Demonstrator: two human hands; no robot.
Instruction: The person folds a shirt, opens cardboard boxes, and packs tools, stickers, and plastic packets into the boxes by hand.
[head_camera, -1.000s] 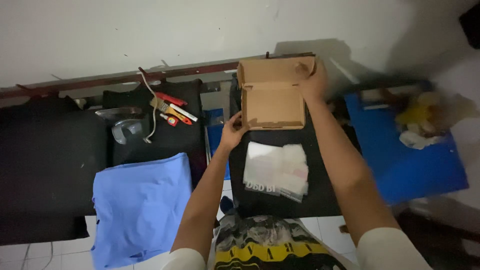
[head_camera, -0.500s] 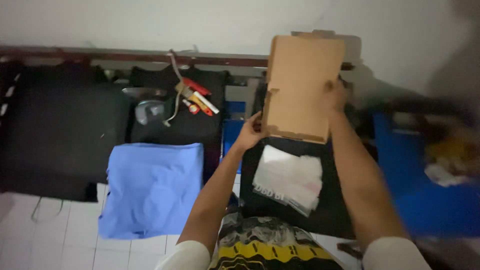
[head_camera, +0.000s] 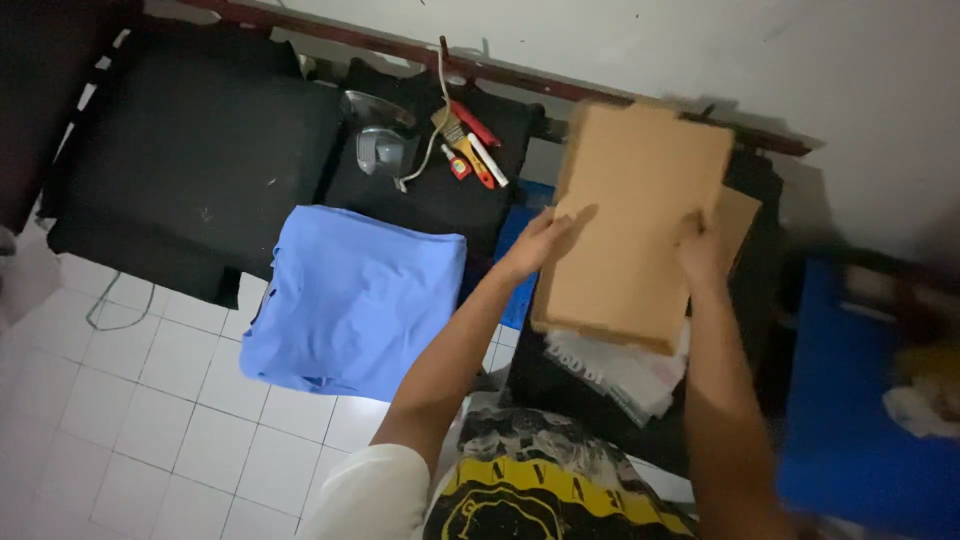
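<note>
Both my hands hold a flat brown cardboard box (head_camera: 640, 215), tilted with its broad face toward me. My left hand (head_camera: 535, 245) grips its left edge. My right hand (head_camera: 700, 255) lies on its right side, fingers spread over the face. A white plastic bag (head_camera: 625, 370) with dark print lies under the box on a black surface. A folded light blue cloth (head_camera: 355, 300) rests to the left of my left arm.
A black padded surface (head_camera: 190, 150) stretches along the wall on the left. A metal iron (head_camera: 375, 140), a paintbrush (head_camera: 452, 128), and red and white markers (head_camera: 480, 150) lie behind the blue cloth. A blue table (head_camera: 860, 420) stands at right. White floor tiles (head_camera: 150, 430) show at the lower left.
The box was open and low against the wall, then lifted and turned; now it is closed flat, its broad face toward me. The view has swung to the right and downward.
</note>
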